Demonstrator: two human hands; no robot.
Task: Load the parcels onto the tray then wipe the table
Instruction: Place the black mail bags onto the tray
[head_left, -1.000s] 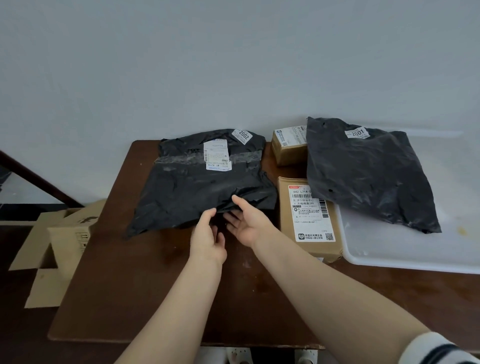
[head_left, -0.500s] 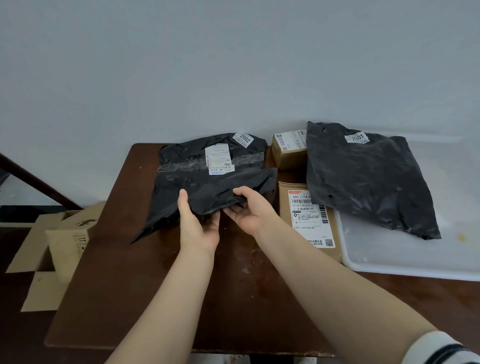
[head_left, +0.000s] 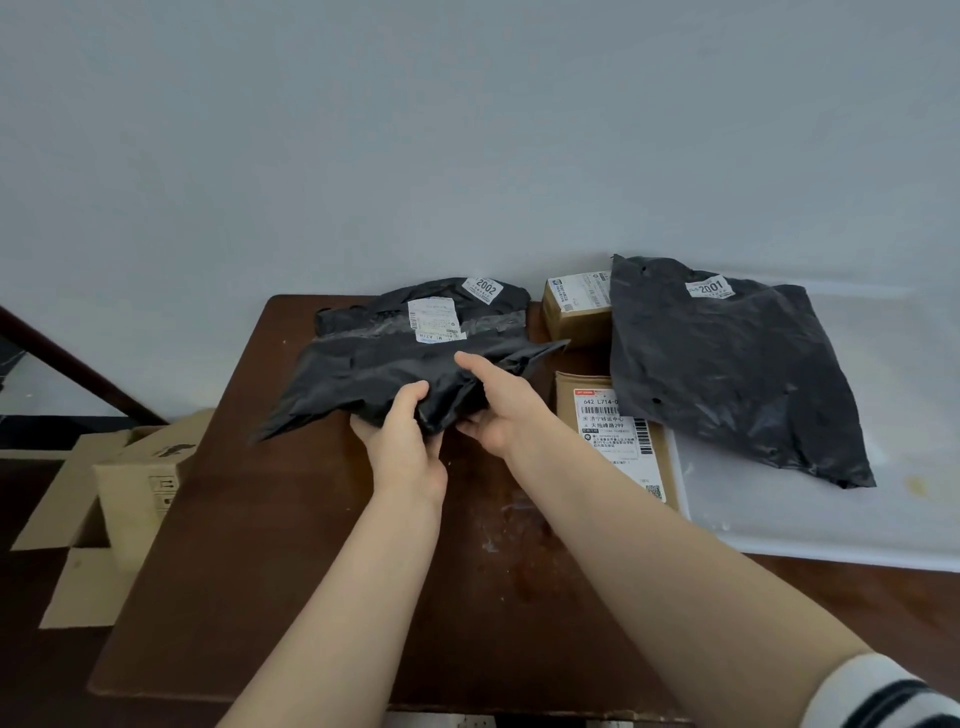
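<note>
Gripping the black mailer marked 2002 (head_left: 395, 364) by its near edge with both hands: left hand (head_left: 402, 441) with thumb folded over the top of the plastic and fingers tucked beneath, right hand (head_left: 498, 410) just beside it, thumb laid out on top and fingers curled under, both clenched on the same bunched stretch of film. Near edge raised off the brown table (head_left: 311, 571); far part, with the white labels (head_left: 434, 322), seemingly down on the wood by the wall. Long axis across the table, from a sagging corner at the left to a pointed corner at the right, close to the small kraft box (head_left: 574, 312). Off to the right of the grip, and the crux of the coming move: the white tray (head_left: 831, 519), past the flat kraft box with the shipping label (head_left: 618, 431) standing between hands and tray rim. Already lying there, the black mailer marked 2001 (head_left: 727, 364), mostly on the tray, its left edge overlapping both boxes. Clearly nearer to the tray: the right hand, so likely leading a sideways carry, with the left trailing under the slack end. Probably needs height enough to clear the flat box, and a landing either on the bare near part of the tray or on top of the other mailer. Limp film, so liable to droop and drag at the left corner.
</note>
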